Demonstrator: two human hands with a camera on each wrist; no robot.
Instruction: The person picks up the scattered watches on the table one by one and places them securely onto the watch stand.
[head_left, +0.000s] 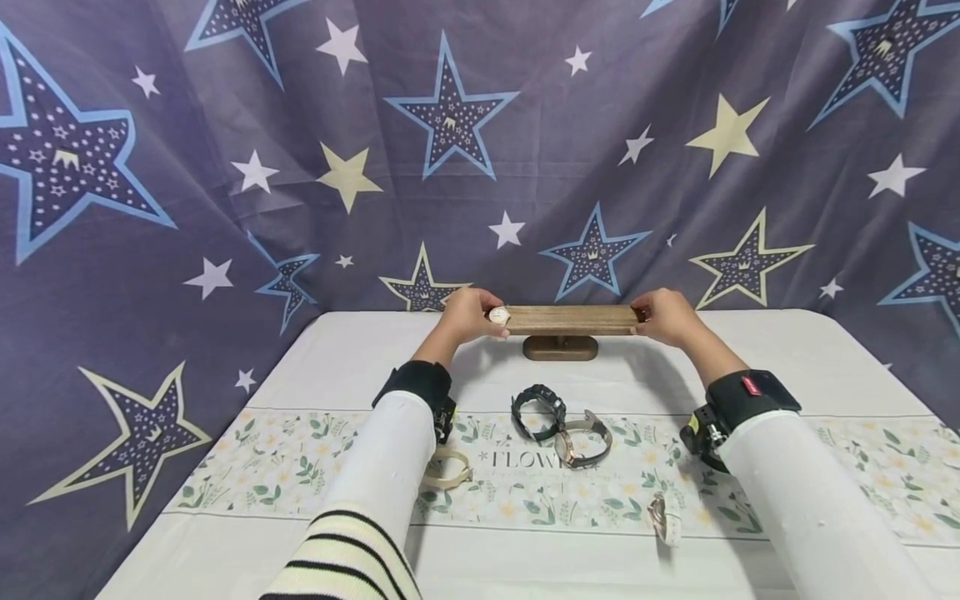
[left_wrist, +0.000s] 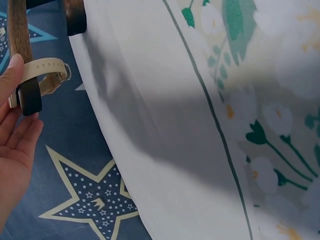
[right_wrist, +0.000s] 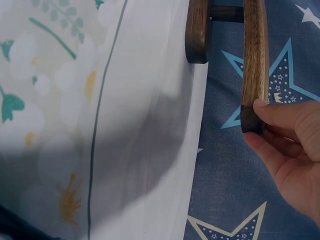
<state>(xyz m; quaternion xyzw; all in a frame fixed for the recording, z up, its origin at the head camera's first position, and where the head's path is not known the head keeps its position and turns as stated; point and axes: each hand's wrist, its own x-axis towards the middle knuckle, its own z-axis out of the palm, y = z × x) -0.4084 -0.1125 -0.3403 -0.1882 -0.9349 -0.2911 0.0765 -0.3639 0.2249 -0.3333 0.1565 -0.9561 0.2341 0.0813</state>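
free: cloth before stand (head_left: pixel 570 320) | blocked: watches (head_left: pixel 561 425) mid-table | behind stand: backdrop (head_left: pixel 525 167), seemingly close

Cream watch (head_left: pixel 446 468) half behind left sleeve (head_left: pixel 378 467)

White-clothed table (head_left: pixel 750 350), floral runner (head_left: pixel 862 475); wooden stand (head_left: pixel 561 347), four watches (head_left: pixel 582 439)
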